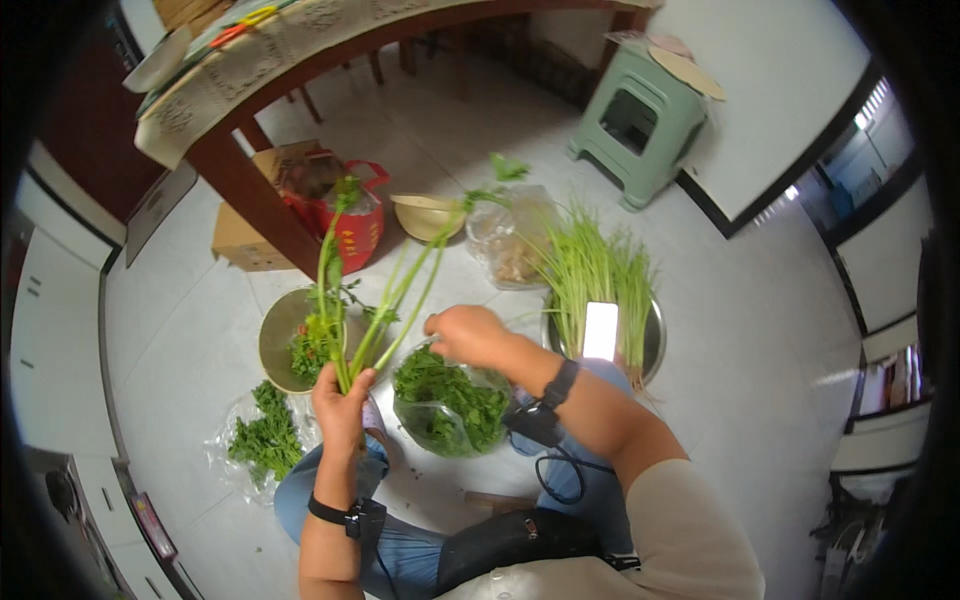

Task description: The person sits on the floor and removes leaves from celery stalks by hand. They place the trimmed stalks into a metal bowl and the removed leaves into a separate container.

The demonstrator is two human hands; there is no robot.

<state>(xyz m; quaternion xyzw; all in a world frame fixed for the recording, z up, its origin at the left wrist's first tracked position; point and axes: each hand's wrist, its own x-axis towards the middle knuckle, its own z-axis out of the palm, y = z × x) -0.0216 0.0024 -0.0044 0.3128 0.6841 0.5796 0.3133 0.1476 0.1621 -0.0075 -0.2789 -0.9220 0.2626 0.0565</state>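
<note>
My left hand [343, 397] grips a bunch of leafy green stalks [381, 319], which look like celery and fan upward and to the right. My right hand [466, 334] is raised to the right of the stalks, its fingers curled; whether it pinches anything cannot be told. Beneath it lies a clear plastic bag of green leaves [450, 405]. Behind the stalks stands a beige bin [276, 349] with leaves and small red bits inside. Another open plastic bag with leafy greens [266, 439] lies at the left.
On the right, a metal basin [658, 341] holds long green stalks with roots, and a phone [601, 330] shows before it. Farther back are a knotted plastic bag [517, 255], a beige bowl [427, 214], a red bag [360, 236], a table leg [251, 199] and a green stool [637, 112].
</note>
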